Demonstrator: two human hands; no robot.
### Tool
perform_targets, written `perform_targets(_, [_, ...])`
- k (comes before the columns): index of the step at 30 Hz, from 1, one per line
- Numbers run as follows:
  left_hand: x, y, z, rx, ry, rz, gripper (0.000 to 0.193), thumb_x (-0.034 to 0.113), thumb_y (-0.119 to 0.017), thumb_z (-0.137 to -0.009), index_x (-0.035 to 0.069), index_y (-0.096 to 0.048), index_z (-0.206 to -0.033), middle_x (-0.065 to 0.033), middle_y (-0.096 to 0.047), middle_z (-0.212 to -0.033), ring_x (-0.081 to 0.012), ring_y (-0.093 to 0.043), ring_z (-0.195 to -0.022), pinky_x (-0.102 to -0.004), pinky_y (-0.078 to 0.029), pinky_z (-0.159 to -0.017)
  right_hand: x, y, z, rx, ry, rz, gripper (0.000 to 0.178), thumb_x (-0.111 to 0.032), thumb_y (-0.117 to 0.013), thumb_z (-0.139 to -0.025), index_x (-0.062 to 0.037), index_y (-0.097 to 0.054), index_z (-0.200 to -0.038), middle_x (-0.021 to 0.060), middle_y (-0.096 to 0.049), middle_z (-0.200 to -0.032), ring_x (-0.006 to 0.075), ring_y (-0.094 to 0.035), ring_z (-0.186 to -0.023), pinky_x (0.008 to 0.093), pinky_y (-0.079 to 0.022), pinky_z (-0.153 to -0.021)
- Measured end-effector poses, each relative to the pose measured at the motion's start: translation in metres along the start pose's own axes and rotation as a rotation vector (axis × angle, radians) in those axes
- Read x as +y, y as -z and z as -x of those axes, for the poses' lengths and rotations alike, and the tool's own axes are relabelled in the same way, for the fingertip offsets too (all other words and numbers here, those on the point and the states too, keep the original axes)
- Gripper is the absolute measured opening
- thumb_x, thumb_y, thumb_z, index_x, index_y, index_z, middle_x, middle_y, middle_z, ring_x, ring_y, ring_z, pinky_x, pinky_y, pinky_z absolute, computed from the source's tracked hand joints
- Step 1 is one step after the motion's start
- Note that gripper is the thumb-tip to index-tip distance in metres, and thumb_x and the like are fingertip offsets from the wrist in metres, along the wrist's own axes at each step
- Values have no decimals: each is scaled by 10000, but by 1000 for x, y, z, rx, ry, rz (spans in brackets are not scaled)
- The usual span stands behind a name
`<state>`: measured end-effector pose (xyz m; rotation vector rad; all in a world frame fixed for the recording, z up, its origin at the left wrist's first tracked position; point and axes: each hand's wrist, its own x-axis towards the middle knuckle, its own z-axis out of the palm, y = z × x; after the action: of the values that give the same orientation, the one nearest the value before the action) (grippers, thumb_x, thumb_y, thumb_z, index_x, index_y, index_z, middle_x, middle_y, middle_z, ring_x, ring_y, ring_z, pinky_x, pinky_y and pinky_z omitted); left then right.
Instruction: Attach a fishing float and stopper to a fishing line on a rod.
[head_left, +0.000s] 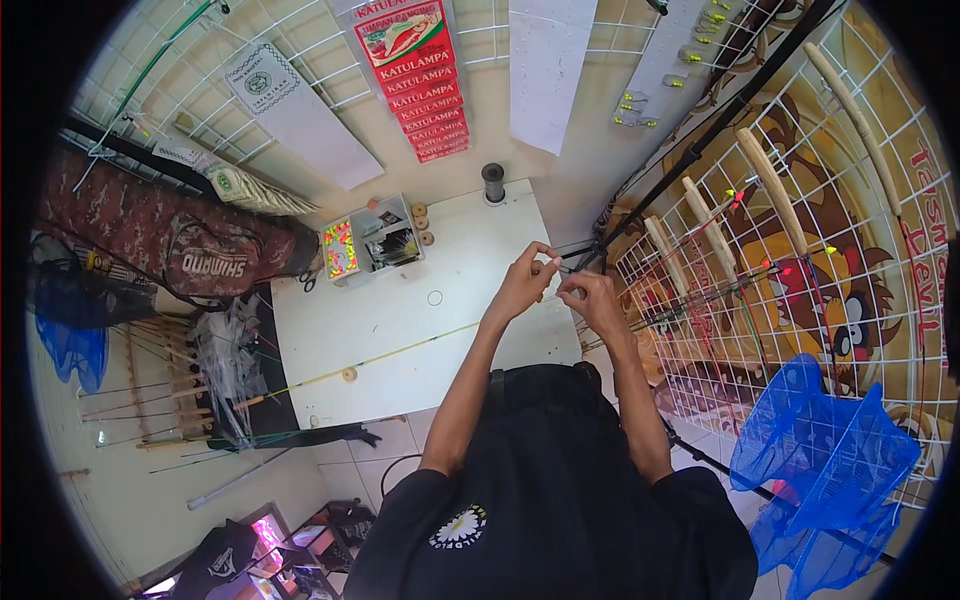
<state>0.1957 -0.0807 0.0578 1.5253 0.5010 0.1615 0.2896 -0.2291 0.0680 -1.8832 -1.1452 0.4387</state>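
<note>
My left hand (527, 278) is raised over the right side of the white table (400, 385), its thumb and forefinger pinched together. Close beside it my right hand (592, 299) is also closed in a pinch. Something thin and dark shows between the fingertips, too small to name. A slim yellow fishing rod (385, 355) with a cork-coloured handle (249, 403) slants across the table and passes behind my left forearm. Whether its tip reaches my fingers cannot be seen.
On the table stand a divided box (376, 246) of bright floats, cork rings (420, 210), scissors (309, 281) and a dark line spool (493, 182). A wire rack (790, 250) with rods and blue nets (825, 450) hangs at the right. A camouflage rod bag (180, 235) lies left.
</note>
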Motion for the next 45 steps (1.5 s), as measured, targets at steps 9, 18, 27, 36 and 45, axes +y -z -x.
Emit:
perform_targets(9, [-8, -21, 11, 112, 32, 295, 222, 232, -559, -974, 27, -529, -1055, -72, -598, -622, -88, -488, -424, -237, -410, -421, -5, -19, -2, 422, 12, 29, 99, -38, -712, -772, 10, -659, -841, 100, -641, -758, 187, -542, -579, 312, -427, -535])
perform_targets(18, [-12, -11, 11, 16, 202, 517, 274, 258, -634, -934, -13, -620, -971, -51, -591, -749, -83, -506, -480, -238, -459, -450, -14, -21, 1, 430, 25, -26, 92, -34, -707, -791, -8, -668, -870, 66, -619, -748, 145, -483, -589, 289, -398, -538])
perform_targets(27, [-5, -3, 9, 183, 23, 214, 237, 135, -717, -852, -18, -650, -1019, -75, -673, -793, -99, -590, -528, -224, -473, -489, -16, -19, 1, 441, -67, -159, 103, -33, -715, -791, -14, -683, -887, 59, -653, -749, 124, -503, -598, 272, -416, -562])
perform_targets(36, [11, -2, 6, 395, -291, 219, 302, 39, -725, -825, -11, -593, -1092, -59, -674, -763, -89, -626, -693, -215, -481, -608, -12, -10, 0, 339, -119, -132, 93, -73, -715, -817, -17, -708, -891, 16, -646, -730, 80, -519, -643, 237, -419, -595])
perform_targets(45, [26, 19, 2, 290, -255, 106, 257, 138, -657, -902, 10, -625, -1123, -60, -686, -845, -98, -597, -745, -255, -488, -718, 24, -6, 2, 249, -176, -381, 91, -72, -674, -866, 0, -661, -919, -14, -615, -758, 41, -516, -680, 203, -412, -621])
